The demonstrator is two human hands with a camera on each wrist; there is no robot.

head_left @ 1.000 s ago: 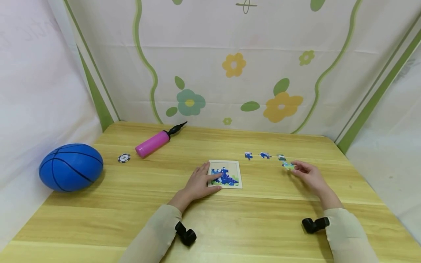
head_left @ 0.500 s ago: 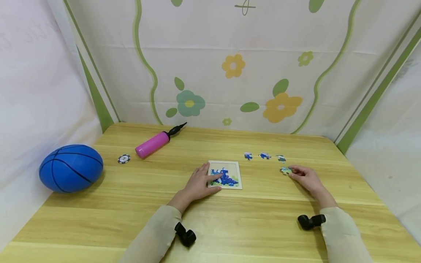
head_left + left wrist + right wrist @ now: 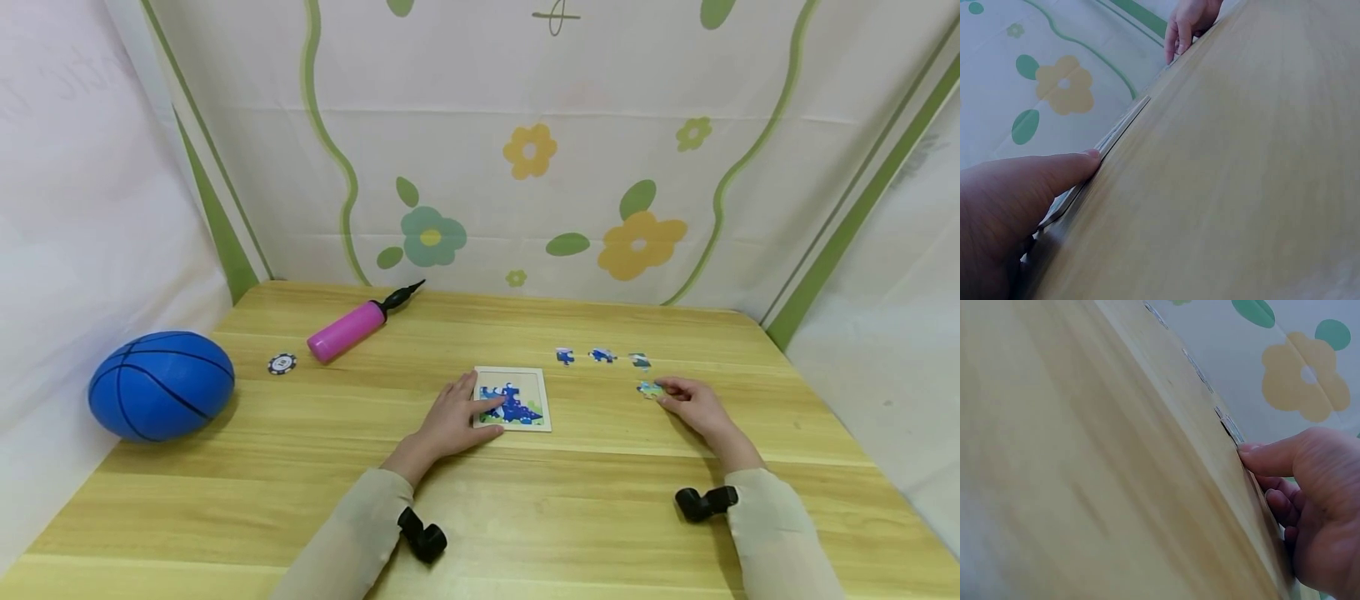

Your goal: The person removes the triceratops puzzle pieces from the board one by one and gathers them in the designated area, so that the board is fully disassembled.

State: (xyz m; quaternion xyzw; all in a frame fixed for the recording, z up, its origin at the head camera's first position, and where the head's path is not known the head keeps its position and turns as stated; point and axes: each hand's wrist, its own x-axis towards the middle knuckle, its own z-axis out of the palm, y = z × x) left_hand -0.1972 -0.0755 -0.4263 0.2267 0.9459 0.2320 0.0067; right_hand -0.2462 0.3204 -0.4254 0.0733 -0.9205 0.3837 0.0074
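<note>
Pinching puzzle piece (image 3: 648,389) with right fingers (image 3: 677,384); chip (image 3: 282,363) reads "10".

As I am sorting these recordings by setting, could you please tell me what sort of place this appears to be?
It looks like a small screened-off booth, perhaps for tabletop play: flower-printed sheeting rises behind and on both sides of a wood-grain table, on which a puzzle tray lies.
</note>
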